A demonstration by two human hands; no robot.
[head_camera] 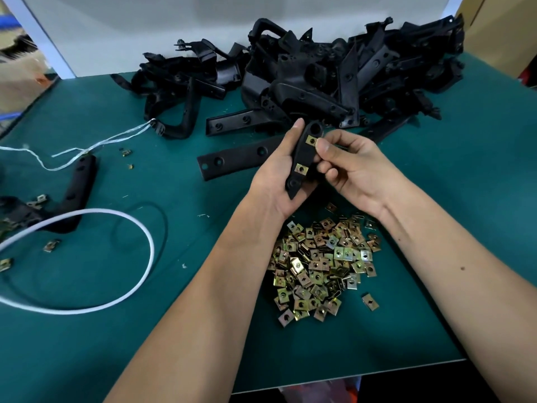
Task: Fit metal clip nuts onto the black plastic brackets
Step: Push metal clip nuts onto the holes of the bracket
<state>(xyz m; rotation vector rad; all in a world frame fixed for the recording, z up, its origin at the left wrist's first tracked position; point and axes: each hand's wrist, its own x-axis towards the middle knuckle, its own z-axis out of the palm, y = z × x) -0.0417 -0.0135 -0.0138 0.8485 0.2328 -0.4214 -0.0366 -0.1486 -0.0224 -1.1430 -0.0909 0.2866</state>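
Bracket (pixel 303 158) in work is held above the green table (pixel 145 344), just past centre towards 12 o'clock, seen from the head camera. It is cradled in the left hand (pixel 279 175), whose fingers are curled round its back edge, with one fingertip showing beside its upper end. Two clip nuts are already seated on it: the upper nut (pixel 311 140) near the top hole and the lower nut (pixel 301 169) nearer the bottom end. The right hand (pixel 348 164) is closed on the bracket's right edge, its thumb pressed right beside the upper nut, so that nut is judged to be in the last stage of seating. Whether further slots on this bracket remain unfilled cannot be told.

A loose nut pile (pixel 322 266) is spread on the table at 6 o'clock of the hands, and many nuts are left. A large bracket heap (pixel 334 71) is stacked at 12 o'clock, and no nuts can be seen on those parts, so most of the task is judged to be ahead. At 9 o'clock a bracket with nuts (pixel 75 193) lies near the table edge, seemingly finished, with a few stray nuts around it. A white cord (pixel 145 237) is looped at 8 o'clock, and a string (pixel 110 139) runs towards 10 o'clock.
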